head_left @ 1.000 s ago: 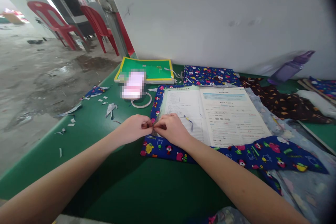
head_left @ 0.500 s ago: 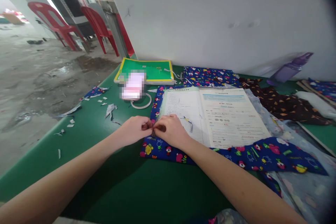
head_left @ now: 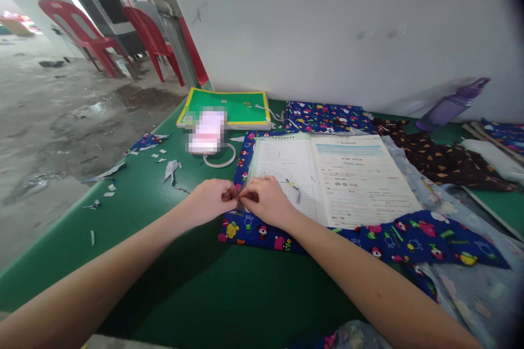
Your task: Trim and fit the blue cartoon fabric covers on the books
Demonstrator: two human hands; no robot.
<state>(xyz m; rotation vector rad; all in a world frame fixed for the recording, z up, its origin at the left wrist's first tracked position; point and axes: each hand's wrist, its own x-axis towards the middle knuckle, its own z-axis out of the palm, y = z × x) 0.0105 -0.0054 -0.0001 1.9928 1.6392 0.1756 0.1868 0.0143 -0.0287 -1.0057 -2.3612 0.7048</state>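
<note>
Head: hands (head_left: 239,199) pinching fabric (head_left: 245,226) edge

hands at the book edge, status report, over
Left hand and right hand pinched together at blue print fabric by open book. What the fingers pinch: too small to tell. Tape roll clear behind.

The table (head_left: 180,289) is dark green; on it lies a royal-blue fabric (head_left: 409,237) printed with small cartoon figures in pink, yellow, green and white, and on that fabric an open book (head_left: 347,180) with white pages, black print and a pale blue heading band. Behind the book lie a bright green board (head_left: 233,108) edged in yellow and a dark brown cloth (head_left: 446,166) patterned with small orange shapes. Beyond the table's far left corner stand red chairs (head_left: 88,32); at its far right lies a translucent purple bottle (head_left: 452,104).
</note>
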